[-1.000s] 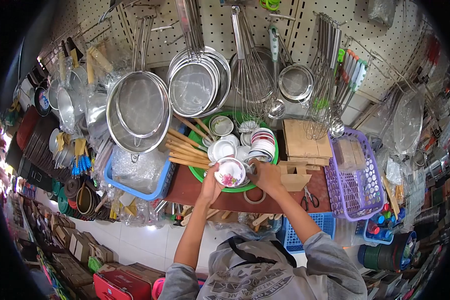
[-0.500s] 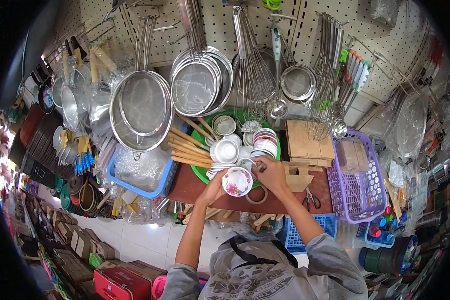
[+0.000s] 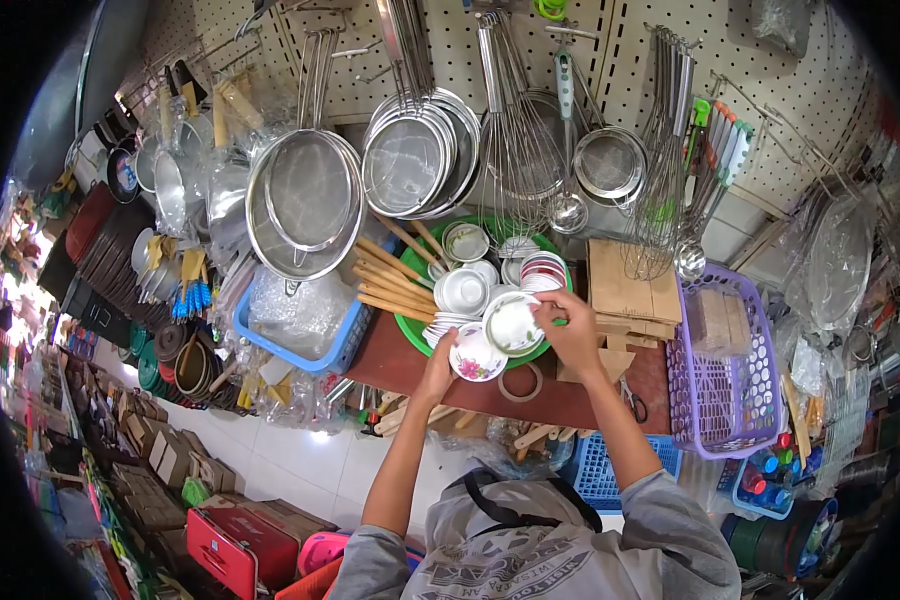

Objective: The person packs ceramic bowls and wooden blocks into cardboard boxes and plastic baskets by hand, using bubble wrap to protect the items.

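Between the thumb and fingers of my left hand [image 3: 436, 371] is a small white bowl with pink flowers [image 3: 477, 354]. My right hand [image 3: 569, 335] pinches the rim of a second white bowl, with a green leafy pattern [image 3: 511, 323], tilted so its inside faces me. The two bowls are side by side and overlap in view. Behind them a green basin [image 3: 408, 328] holds several small bowls; a plain white bowl [image 3: 463, 290] sits near its middle and a red-and-white stack [image 3: 542, 270] at its right.
Wooden handles [image 3: 395, 289] stick out left of the basin. A tape roll [image 3: 519, 382] and scissors [image 3: 632, 399] lie on the red-brown table [image 3: 450, 405]. A purple basket [image 3: 727, 440] stands right, a blue basket [image 3: 310, 355] left. Strainers [image 3: 306, 205] and whisks [image 3: 515, 150] hang above.
My right hand has raised the green-patterned bowl into view beside the flowered one, turning its inside toward me. The flowered bowl stays in my left hand. The whole view has shifted slightly.
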A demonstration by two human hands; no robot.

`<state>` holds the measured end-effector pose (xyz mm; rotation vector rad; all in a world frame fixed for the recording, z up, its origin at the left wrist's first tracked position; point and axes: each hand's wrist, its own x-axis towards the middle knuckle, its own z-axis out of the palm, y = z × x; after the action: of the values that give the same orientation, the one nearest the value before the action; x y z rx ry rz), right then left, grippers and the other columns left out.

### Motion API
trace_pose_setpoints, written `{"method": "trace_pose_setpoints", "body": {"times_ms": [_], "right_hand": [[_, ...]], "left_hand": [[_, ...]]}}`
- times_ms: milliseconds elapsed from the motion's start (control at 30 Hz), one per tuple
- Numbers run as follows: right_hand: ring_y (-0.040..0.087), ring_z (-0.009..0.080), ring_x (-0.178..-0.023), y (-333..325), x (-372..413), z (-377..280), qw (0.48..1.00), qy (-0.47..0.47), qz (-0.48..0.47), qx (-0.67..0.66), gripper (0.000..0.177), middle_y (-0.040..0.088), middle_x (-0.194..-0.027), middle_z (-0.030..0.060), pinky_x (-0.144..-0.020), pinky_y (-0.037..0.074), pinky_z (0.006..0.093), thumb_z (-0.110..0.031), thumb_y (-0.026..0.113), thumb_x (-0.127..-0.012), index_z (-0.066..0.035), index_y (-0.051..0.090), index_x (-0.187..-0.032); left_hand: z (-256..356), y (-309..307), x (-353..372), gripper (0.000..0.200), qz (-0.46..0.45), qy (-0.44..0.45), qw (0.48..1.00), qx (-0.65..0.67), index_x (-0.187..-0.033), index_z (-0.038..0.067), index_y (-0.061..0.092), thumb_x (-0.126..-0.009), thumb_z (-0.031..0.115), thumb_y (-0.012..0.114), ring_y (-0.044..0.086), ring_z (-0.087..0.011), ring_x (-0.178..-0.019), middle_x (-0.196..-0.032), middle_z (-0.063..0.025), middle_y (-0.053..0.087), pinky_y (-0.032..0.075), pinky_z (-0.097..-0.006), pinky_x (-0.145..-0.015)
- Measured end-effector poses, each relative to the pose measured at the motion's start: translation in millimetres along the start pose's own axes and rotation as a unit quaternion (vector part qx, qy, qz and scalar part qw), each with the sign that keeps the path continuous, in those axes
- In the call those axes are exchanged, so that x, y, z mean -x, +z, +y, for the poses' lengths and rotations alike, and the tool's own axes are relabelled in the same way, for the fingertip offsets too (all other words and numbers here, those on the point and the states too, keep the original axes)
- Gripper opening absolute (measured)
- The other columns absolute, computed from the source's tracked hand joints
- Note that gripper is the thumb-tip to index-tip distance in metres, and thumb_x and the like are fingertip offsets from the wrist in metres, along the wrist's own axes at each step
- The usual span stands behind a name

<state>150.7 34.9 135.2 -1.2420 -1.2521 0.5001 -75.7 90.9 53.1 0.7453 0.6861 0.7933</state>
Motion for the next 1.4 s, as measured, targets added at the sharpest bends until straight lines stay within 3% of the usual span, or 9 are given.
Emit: {"method": "trace_pose_setpoints", "body": {"times_ms": [100, 267, 433, 600, 700, 800, 1000, 1200, 1400], "right_hand": [[0.063, 0.0098, -0.065, 8.2, 6.8, 0.5, 0.995, 0.026, -0.092, 0.019, 0.020, 0.065, -0.079, 0.0060, -0.059, 0.049, 0.0243, -0.008, 0.071, -0.085, 0.003, 0.070, -0.101], [0.059, 0.0069, -0.063, 24.5, 16.0, 4.4, 0.986, 0.018, -0.149, 0.066, 0.020, 0.065, -0.075, 0.0041, -0.059, 0.047, 0.0239, -0.008, 0.073, -0.085, 0.001, 0.073, -0.102], [0.060, 0.0110, -0.062, 27.3, 18.3, -6.8, 0.987, -0.003, -0.137, 0.085, 0.025, 0.065, -0.081, 0.0061, -0.058, 0.047, 0.0258, -0.014, 0.076, -0.083, -0.003, 0.072, -0.105], [0.064, 0.0205, -0.067, 22.6, 16.2, 21.5, 0.991, -0.064, -0.083, 0.088, 0.029, 0.066, -0.089, 0.0096, -0.061, 0.050, 0.0336, -0.019, 0.072, -0.084, -0.006, 0.066, -0.110], [0.067, 0.0294, -0.074, 11.3, 18.8, 30.0, 0.961, -0.089, -0.116, 0.233, 0.033, 0.067, -0.091, 0.0128, -0.066, 0.053, 0.0410, -0.021, 0.070, -0.084, -0.007, 0.062, -0.113], [0.067, 0.0293, -0.076, 15.6, 19.9, 35.5, 0.919, -0.018, -0.166, 0.357, 0.041, 0.068, -0.086, 0.0104, -0.068, 0.053, 0.0419, -0.022, 0.075, -0.080, -0.012, 0.060, -0.117], [0.069, 0.0303, -0.073, 24.0, 16.4, 46.6, 0.920, -0.019, -0.169, 0.352, 0.048, 0.070, -0.077, 0.0083, -0.066, 0.054, 0.0431, -0.020, 0.079, -0.071, -0.014, 0.061, -0.115], [0.070, 0.0253, -0.072, 20.0, 9.2, 38.2, 0.945, 0.064, -0.163, 0.275, 0.046, 0.070, -0.077, 0.0078, -0.068, 0.055, 0.0392, -0.019, 0.080, -0.067, -0.010, 0.069, -0.110], [0.069, 0.0235, -0.071, 14.0, 15.4, 30.9, 0.974, 0.062, -0.111, 0.185, 0.040, 0.069, -0.076, 0.0077, -0.068, 0.054, 0.0352, -0.018, 0.077, -0.068, -0.010, 0.074, -0.107]], "left_hand": [[2.8, 12.8, 5.5, 0.061, 0.007, 0.017, 1.000, -0.021, -0.141, 0.000, 0.043, -0.104, 0.048, 0.033, 0.056, -0.0221, -0.123, -0.136, -0.0105, 0.056, 0.043, -0.0367, -0.106], [3.1, 19.4, 14.3, 0.054, 0.027, 0.029, 0.997, -0.063, -0.138, 0.002, 0.048, -0.102, 0.041, 0.044, 0.058, -0.0176, -0.118, -0.129, -0.0078, 0.059, 0.047, -0.0330, -0.100], [-3.2, 18.8, 12.6, 0.050, 0.052, 0.075, 0.979, -0.182, -0.138, 0.002, 0.049, -0.096, 0.029, 0.053, 0.060, -0.0151, -0.108, -0.122, -0.0046, 0.061, 0.048, -0.0284, -0.091], [-13.1, 11.7, 12.1, 0.048, 0.109, 0.050, 0.991, -0.066, -0.136, 0.005, 0.051, -0.094, 0.028, 0.054, 0.061, -0.0121, -0.104, -0.117, -0.0030, 0.062, 0.049, -0.0245, -0.082], [-12.4, 11.2, 13.1, 0.040, 0.129, 0.049, 0.989, -0.045, -0.130, 0.003, 0.051, -0.095, 0.023, 0.054, 0.062, -0.0161, -0.107, -0.119, -0.0067, 0.062, 0.052, -0.0299, -0.088], [-12.6, 11.8, 13.8, 0.035, 0.140, 0.053, 0.988, -0.022, -0.125, 0.003, 0.052, -0.095, 0.022, 0.056, 0.063, -0.0186, -0.109, -0.120, -0.0088, 0.062, 0.053, -0.0333, -0.091], [-12.4, 13.8, 14.8, 0.038, 0.142, 0.059, 0.988, -0.011, -0.125, 0.001, 0.052, -0.096, 0.025, 0.055, 0.064, -0.0203, -0.109, -0.121, -0.0102, 0.061, 0.054, -0.0341, -0.092], [-17.2, 2.4, 5.0, 0.047, 0.090, 0.062, 0.994, -0.012, -0.130, 0.002, 0.053, -0.097, 0.036, 0.054, 0.063, -0.0166, -0.110, -0.121, -0.0072, 0.062, 0.054, -0.0307, -0.089], [-8.0, 13.9, 12.1, 0.052, 0.085, 0.053, 0.995, -0.015, -0.133, 0.003, 0.052, -0.099, 0.043, 0.049, 0.064, -0.0152, -0.110, -0.124, -0.0076, 0.062, 0.054, -0.0302, -0.089]]}}
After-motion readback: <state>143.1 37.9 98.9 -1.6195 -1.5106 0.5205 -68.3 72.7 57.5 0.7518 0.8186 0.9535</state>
